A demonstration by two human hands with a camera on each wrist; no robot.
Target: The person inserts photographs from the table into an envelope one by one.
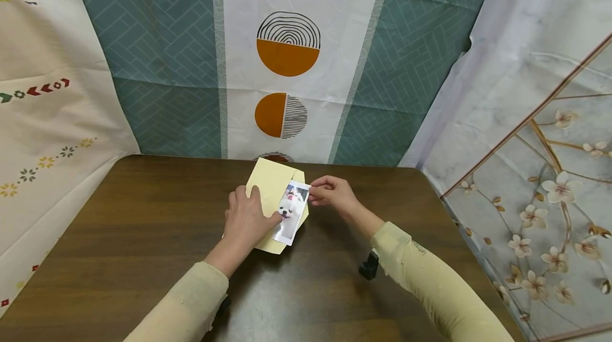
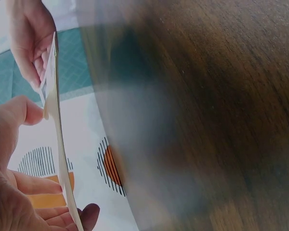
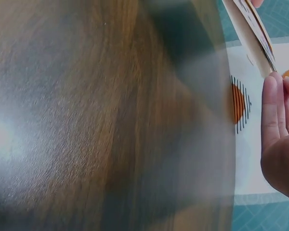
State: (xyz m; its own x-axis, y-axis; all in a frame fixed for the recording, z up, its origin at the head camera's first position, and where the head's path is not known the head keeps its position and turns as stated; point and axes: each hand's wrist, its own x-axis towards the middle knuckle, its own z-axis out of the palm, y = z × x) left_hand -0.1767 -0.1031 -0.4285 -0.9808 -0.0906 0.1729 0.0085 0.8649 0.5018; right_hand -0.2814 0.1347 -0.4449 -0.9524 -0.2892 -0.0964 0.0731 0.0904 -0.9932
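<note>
A pale yellow envelope (image 1: 268, 188) is held up off the table, its flap side to the right. My left hand (image 1: 246, 220) grips it at the left, thumb across the front and fingers behind, as the left wrist view also shows. Over the right part of the envelope lies a photo print of a white dog (image 1: 292, 209). The fingers and thumb of my right hand (image 1: 334, 193) pinch its upper right edge. The left thumb tip touches or nearly touches the print's left edge. Whether any of the print sits inside the envelope, I cannot tell.
The dark wooden table (image 1: 158, 209) spreads beneath both hands. Behind it hangs a teal and white patterned cloth (image 1: 167, 66). A floral cloth (image 1: 540, 214) borders the right side, and a white patterned cloth (image 1: 52, 135) the left.
</note>
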